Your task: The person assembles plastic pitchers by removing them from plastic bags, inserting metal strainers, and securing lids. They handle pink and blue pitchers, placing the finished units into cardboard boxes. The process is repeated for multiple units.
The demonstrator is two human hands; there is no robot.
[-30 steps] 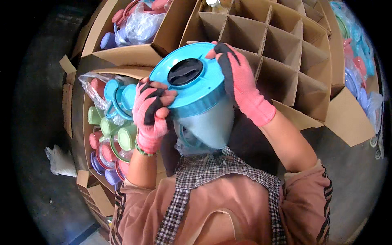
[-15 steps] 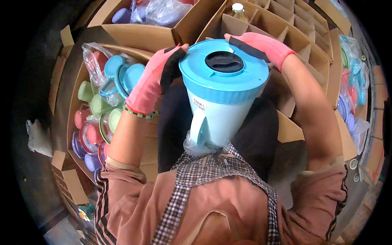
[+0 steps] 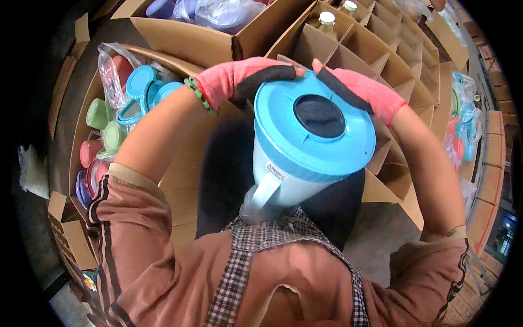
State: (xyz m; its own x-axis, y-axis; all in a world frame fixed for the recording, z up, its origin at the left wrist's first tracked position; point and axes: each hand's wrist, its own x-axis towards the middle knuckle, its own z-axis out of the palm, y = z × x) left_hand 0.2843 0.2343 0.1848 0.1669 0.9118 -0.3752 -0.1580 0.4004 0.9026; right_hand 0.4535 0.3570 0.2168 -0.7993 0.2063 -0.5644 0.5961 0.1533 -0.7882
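Observation:
A pale blue plastic pitcher (image 3: 272, 188) leans against my lap and apron, its round blue lid (image 3: 280, 117) tilted up toward me. The lid has a dark oval inset, and the pitcher's handle points to me with clear plastic film around its lower end. My left hand (image 3: 242, 80), in a pink and black fingerless glove, holds the lid's far left rim. Gloved the same way, my right hand (image 3: 364, 92) grips the far right rim. The thumbs almost meet at the far edge; my other fingers are hidden behind the lid.
At left, a carton (image 3: 180, 210) holds several coloured lidded containers. A divided carton (image 3: 403, 71) stands ahead to the right, with two white-capped bottles (image 3: 327, 22) in it. Another carton (image 3: 185, 41) with bagged purple items is at the back. More bagged containers (image 3: 466, 128) lie at far right.
My left hand has slid along the lid's far rim to the right, close to my right hand. The pitcher sits slightly further right and nearer in the picture, and a second bottle shows.

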